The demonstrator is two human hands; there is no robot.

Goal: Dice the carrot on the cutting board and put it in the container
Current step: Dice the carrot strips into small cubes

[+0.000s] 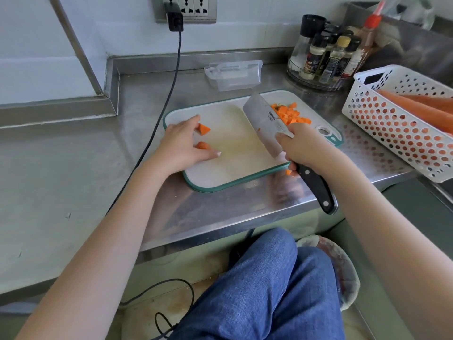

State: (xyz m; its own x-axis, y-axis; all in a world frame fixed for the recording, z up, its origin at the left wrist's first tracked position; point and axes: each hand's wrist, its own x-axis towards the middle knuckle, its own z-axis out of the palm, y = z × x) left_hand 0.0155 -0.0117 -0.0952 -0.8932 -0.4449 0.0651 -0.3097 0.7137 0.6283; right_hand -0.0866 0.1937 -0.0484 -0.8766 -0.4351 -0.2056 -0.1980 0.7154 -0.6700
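A white cutting board (228, 153) with a teal rim lies on the steel counter. At its left side my left hand (181, 146) holds carrot chunks (204, 129), with a second chunk (202, 145) under the fingers. My right hand (304, 146) grips a cleaver (266, 116) by its black handle; the blade is tilted, its edge on the board. A pile of diced carrot (290, 115) lies behind the blade at the board's far right. One small carrot piece (288, 172) sits by the board's near right edge. A clear plastic container (232, 74) stands behind the board.
A white perforated basket (392, 123) with whole carrots sits at the right. A rack of spice bottles (326, 55) stands at the back right. A black cable (169, 94) runs from the wall socket down past the board's left side. The counter's front edge is near my knees.
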